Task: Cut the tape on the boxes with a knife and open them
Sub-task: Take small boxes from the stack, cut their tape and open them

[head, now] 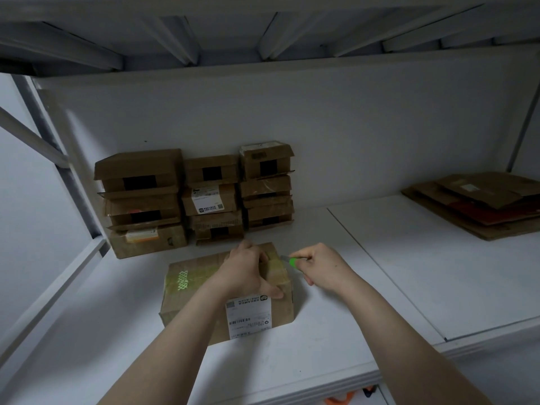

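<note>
**White shelf bay: knife at the taped box**

White shelving fills the view: a shelf surface [292,361] below, a plain back panel behind, and the ribbed underside of an upper shelf [263,30] overhead. Light is dim and detail is soft.

Hard to read or cut off:
- We see only the short bright blade and the green end of the knife [290,261]; the right hand [321,267] covers the handle.
- We cannot tell whether the blade tip touches the tape or sits just off it.
- The left hand [245,273] hides the middle of the box top, so the seam there is unseen.
- Print on the shipping label [251,320] is too small to read.
- An orange item [340,400] at the bottom edge is cut off; we cannot identify it.

The box [187,302] sits on the shelf near the front, in front of the stacked boxes [193,197] against the back panel. It is brown cardboard, closed, with green-printed tape [182,279] across the left of its top and clear tape [277,267] over the right end. The white label lies on the near face.

Left hand holds the box from above, fingers over the far edge and thumb hooked on the near edge. Right-hand fingers are curled tight round the knife, blade pointing left at the box's right top edge.

Flattened cardboard [482,203] lies well apart, far right.
</note>
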